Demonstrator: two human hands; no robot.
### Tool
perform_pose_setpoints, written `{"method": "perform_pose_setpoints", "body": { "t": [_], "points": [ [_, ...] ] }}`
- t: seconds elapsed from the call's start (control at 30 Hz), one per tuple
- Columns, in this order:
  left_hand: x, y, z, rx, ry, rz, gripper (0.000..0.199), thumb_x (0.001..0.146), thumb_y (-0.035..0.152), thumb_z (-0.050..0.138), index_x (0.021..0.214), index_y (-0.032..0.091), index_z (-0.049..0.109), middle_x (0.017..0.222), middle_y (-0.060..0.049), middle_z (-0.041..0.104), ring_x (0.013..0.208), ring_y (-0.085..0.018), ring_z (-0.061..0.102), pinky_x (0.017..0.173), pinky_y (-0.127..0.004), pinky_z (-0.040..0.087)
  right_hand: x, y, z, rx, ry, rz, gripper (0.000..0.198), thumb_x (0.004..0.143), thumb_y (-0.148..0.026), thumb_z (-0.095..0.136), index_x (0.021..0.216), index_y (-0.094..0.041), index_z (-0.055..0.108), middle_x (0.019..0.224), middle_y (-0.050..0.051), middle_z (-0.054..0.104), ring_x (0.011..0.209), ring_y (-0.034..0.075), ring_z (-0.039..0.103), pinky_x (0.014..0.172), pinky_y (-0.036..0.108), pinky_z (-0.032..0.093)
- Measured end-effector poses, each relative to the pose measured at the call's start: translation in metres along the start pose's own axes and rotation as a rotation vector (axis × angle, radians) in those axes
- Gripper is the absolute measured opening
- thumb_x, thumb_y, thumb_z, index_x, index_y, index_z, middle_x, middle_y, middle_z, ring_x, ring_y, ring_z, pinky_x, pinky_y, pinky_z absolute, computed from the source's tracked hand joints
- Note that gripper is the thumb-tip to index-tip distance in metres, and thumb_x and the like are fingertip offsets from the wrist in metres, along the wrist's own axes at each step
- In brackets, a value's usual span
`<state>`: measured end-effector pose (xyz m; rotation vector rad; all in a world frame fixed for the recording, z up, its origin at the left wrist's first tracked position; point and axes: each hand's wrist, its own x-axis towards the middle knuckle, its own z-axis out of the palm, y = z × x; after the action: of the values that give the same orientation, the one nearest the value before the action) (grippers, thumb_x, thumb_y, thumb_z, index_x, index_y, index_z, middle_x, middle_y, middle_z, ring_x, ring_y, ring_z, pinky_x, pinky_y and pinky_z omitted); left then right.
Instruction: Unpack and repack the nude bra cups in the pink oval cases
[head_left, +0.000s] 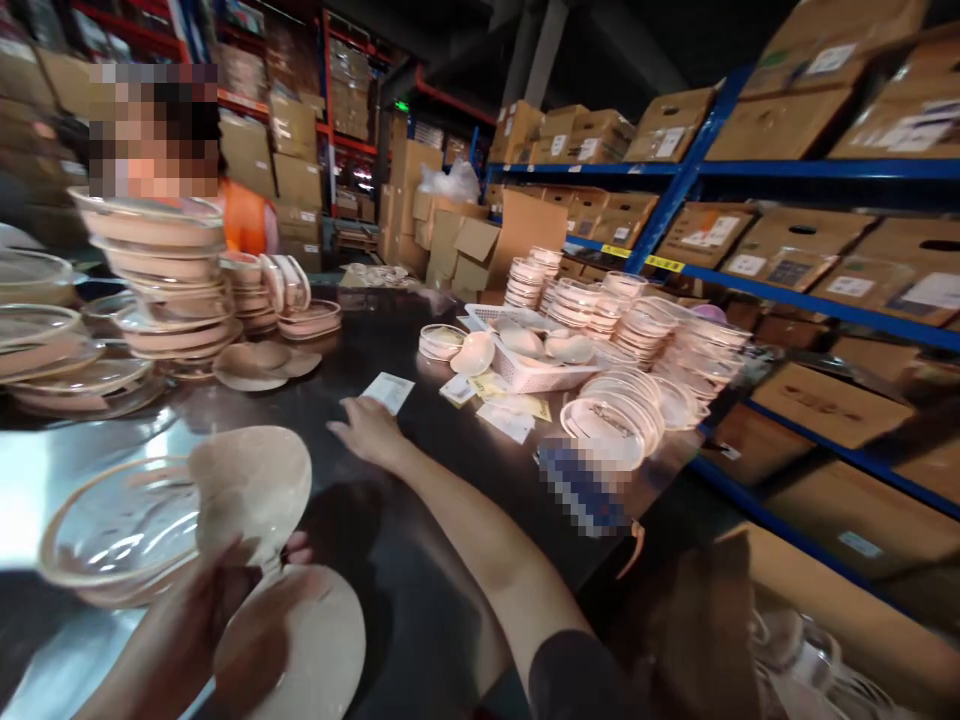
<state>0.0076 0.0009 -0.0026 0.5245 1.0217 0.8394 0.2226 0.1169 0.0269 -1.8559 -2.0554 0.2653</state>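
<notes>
My left hand (225, 590) is closed around the narrow middle of a beige stick-on bra (300, 640); one smooth cup points up and away, the other hangs toward me. Just left of it lies a round clear plastic case (127, 530) with a pale rim. My right hand (369, 432) stretches across the dark table (420, 490), fingers extended and apart. Its back is beside a small white printed card (388, 390), and whether it touches the card I cannot tell. Another beige stick-on bra (266, 364) rests farther off, near the stacked cases.
Tall stacks of round cases (169, 265) stand at left, with more stacks (637, 320) at right. A white basket (540, 372) holds beige cups. Loose cards (506, 420) and a blurred blue object (581, 485) lie nearby. Across the table is a person in an orange vest (247, 220).
</notes>
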Motion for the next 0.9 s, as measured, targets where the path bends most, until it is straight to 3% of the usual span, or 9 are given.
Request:
{"method": "perform_pose_setpoints", "body": {
  "t": [0.07, 0.1, 0.27, 0.37, 0.53, 0.7, 0.8, 0.9],
  "points": [
    [-0.008, 0.007, 0.009, -0.096, -0.015, -0.091, 0.044, 0.049, 0.049, 0.085, 0.080, 0.021, 0.073, 0.077, -0.007, 0.075, 0.086, -0.033, 0.071, 0.073, -0.041, 0.062, 0.003, 0.022, 0.004, -0.086, -0.004, 0.065, 0.057, 0.094, -0.038, 0.060, 0.140, -0.010, 0.045, 0.151, 0.023, 0.039, 0.142, 0.033, 0.032, 0.112, 0.051, 0.029],
    [-0.011, 0.009, 0.012, -0.135, -0.039, -0.102, 0.045, 0.050, 0.051, 0.084, 0.081, 0.020, 0.073, 0.080, -0.008, 0.076, 0.088, -0.032, 0.071, 0.074, -0.039, 0.061, 0.005, 0.031, 0.005, -0.110, -0.016, 0.082, 0.056, 0.095, -0.038, 0.057, 0.141, -0.008, 0.044, 0.151, 0.024, 0.039, 0.142, 0.034, 0.032, 0.112, 0.053, 0.029],
    [-0.014, 0.013, 0.013, -0.232, -0.242, 0.009, 0.061, 0.060, 0.066, 0.075, 0.095, 0.016, 0.072, 0.088, -0.010, 0.076, 0.086, -0.028, 0.071, 0.080, -0.037, 0.058, 0.017, 0.043, 0.013, -0.225, -0.031, 0.079, 0.037, 0.097, -0.019, 0.045, 0.130, -0.005, 0.055, 0.124, 0.025, 0.061, 0.121, 0.033, 0.054, 0.101, 0.046, 0.041],
    [-0.013, 0.013, 0.010, -0.254, -0.346, 0.058, 0.070, 0.065, 0.072, 0.067, 0.101, 0.013, 0.069, 0.093, -0.013, 0.075, 0.086, -0.027, 0.070, 0.084, -0.037, 0.055, 0.019, 0.036, 0.019, -0.263, -0.027, 0.037, 0.036, 0.095, -0.007, 0.037, 0.112, -0.007, 0.068, 0.117, 0.024, 0.063, 0.116, 0.032, 0.056, 0.095, 0.041, 0.045],
    [-0.011, 0.013, 0.006, -0.226, -0.448, 0.079, 0.078, 0.075, 0.079, 0.047, 0.104, 0.009, 0.067, 0.089, -0.017, 0.074, 0.099, -0.035, 0.069, 0.090, -0.044, 0.052, 0.021, 0.038, 0.026, -0.242, 0.014, -0.011, 0.036, 0.092, -0.005, 0.040, 0.098, -0.012, 0.074, 0.109, 0.021, 0.066, 0.109, 0.030, 0.058, 0.090, 0.036, 0.046],
    [-0.010, 0.011, 0.005, -0.226, -0.544, 0.083, 0.081, 0.074, 0.081, 0.047, 0.104, 0.010, 0.068, 0.091, -0.016, 0.075, 0.104, -0.036, 0.067, 0.095, -0.045, 0.050, 0.027, 0.048, 0.032, -0.119, 0.129, -0.027, 0.028, 0.088, -0.008, 0.047, 0.092, -0.012, 0.074, 0.102, 0.018, 0.068, 0.103, 0.029, 0.060, 0.088, 0.036, 0.046],
    [-0.007, 0.010, 0.003, -0.252, -0.529, 0.090, 0.080, 0.077, 0.079, 0.045, 0.109, 0.009, 0.067, 0.093, -0.016, 0.075, 0.103, -0.036, 0.068, 0.095, -0.045, 0.050, 0.029, 0.046, 0.031, -0.002, 0.239, -0.019, 0.023, 0.085, -0.010, 0.051, 0.091, -0.013, 0.073, 0.096, 0.014, 0.068, 0.092, 0.026, 0.061, 0.083, 0.034, 0.048],
    [-0.004, 0.010, 0.002, -0.287, -0.489, 0.107, 0.079, 0.080, 0.077, 0.043, 0.114, 0.009, 0.064, 0.092, -0.016, 0.075, 0.100, -0.035, 0.069, 0.094, -0.045, 0.050, 0.025, 0.029, 0.019, 0.106, 0.407, -0.016, 0.028, 0.091, -0.018, 0.042, 0.100, -0.013, 0.069, 0.095, 0.011, 0.065, 0.088, 0.022, 0.059, 0.083, 0.033, 0.048]
  ]
}}
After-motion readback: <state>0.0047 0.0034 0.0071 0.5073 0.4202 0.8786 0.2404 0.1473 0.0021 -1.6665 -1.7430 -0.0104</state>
